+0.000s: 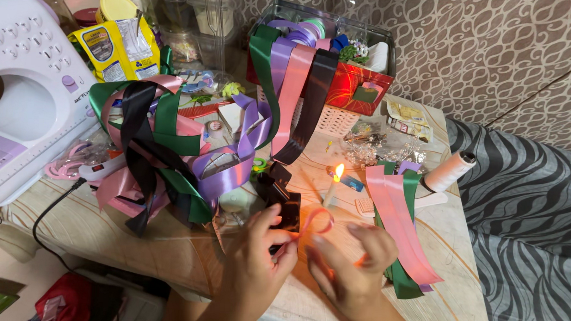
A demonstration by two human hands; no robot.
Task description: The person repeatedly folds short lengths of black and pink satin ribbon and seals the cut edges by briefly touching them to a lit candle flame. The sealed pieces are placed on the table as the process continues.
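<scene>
a: lower centre of the frame: left hand [260, 248] and right hand [351, 270], fingers of both pinched onto a short strip of pink ribbon [315, 221] looped up between them.

b: ribbon itself?

a: probably featherweight, limp, satin-slick. likely to slide unless nipped right at the ends, just where thumb and forefinger sit now. cut edges apt to fray, and to scorch or melt fast if heated.

b: near the flame?

a: just below and left of the lit candle [332, 187], loop close to it but apart. dark ribbon piece [278, 195] right behind the left hand.

b: surface?

a: pale table [458, 299], streaked, crowded. right of the hands, flat lengths of pink and green ribbon [400, 228]; beyond those a spool of cream thread [449, 171] on its side. left of centre, a tangled heap of ribbons [165, 156] in green, black, pink and purple. upper centre, a basket [334, 118] spilling more ribbons over its front. upper left, a white sewing machine [28, 88].

b: room?

a: patterned fabric across the upper right, zebra-striped cloth [524, 207] down the right edge. cramped, little spare space round the flame.
</scene>
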